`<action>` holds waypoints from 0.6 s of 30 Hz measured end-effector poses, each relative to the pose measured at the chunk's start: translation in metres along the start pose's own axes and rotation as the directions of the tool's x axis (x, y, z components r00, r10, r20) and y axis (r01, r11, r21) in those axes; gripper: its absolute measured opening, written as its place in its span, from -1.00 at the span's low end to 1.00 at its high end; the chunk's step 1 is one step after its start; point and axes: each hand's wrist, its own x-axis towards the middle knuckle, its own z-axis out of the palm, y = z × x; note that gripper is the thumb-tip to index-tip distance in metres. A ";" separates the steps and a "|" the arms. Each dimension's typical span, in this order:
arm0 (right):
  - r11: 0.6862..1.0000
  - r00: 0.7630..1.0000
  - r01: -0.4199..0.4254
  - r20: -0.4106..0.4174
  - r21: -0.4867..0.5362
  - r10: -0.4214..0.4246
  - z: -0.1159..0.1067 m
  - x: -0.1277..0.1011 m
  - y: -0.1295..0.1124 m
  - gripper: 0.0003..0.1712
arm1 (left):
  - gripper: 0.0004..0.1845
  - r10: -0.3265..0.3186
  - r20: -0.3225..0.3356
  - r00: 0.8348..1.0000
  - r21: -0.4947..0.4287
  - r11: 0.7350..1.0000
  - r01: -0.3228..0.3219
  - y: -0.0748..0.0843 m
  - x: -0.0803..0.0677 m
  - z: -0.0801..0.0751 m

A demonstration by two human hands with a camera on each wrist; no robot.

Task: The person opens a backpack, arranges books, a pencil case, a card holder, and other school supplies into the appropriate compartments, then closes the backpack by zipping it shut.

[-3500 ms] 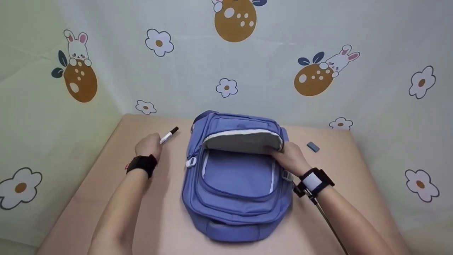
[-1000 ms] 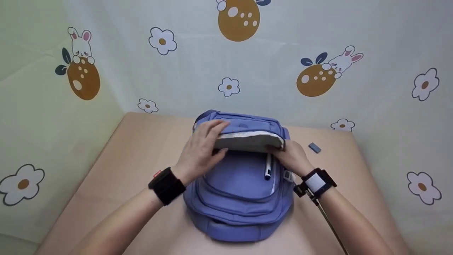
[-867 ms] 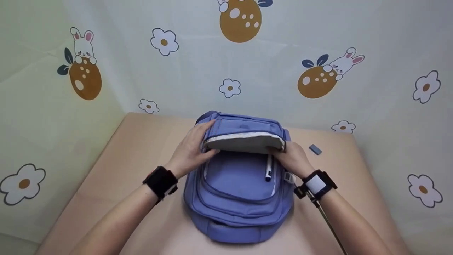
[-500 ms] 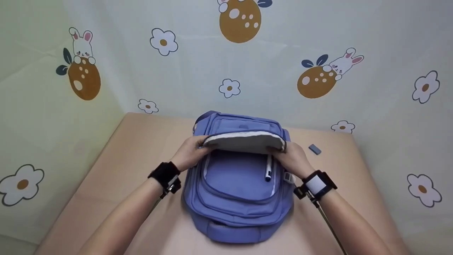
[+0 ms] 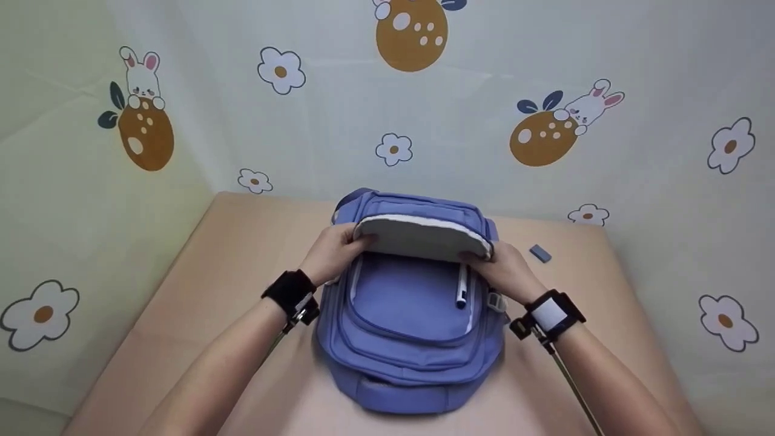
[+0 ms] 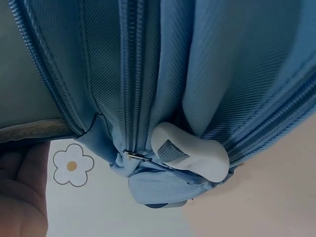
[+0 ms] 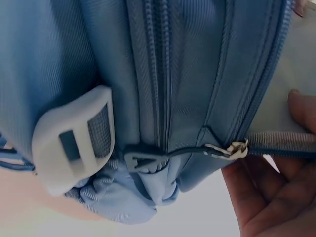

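Note:
A blue backpack (image 5: 412,387) lies on the table with its front pocket unzipped. Both hands hold up the pocket's flap (image 5: 418,236), which shows a grey lining. My left hand (image 5: 332,253) grips the flap's left edge, thumb on the lining. On the opposite edge, my right hand (image 5: 508,272) pinches the flap beside the zipper pull (image 7: 237,149). A white marker (image 5: 462,287) with a dark end hangs down over the pocket's front panel, its upper end hidden under the flap near the right thumb. In the right wrist view, fingers curl behind the flap's zipper edge.
A small blue-grey eraser-like block (image 5: 540,254) lies on the table (image 5: 200,290) right of the backpack. White strap buckles (image 7: 74,140) sit on the bag's sides. A patterned curtain (image 5: 327,109) stands behind and at both sides.
The left hand has left the table, where it held the marker, and now grips the flap. The marker now lies in the pocket's opening. Lately the flap has lifted slightly; the right hand kept its hold.

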 end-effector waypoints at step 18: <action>0.921 0.999 -0.048 -0.042 -0.386 0.034 -0.092 -0.008 0.078 -0.63 | -0.65 -0.005 -0.009 1.000 0.029 1.000 0.005 0.004 0.008 -0.001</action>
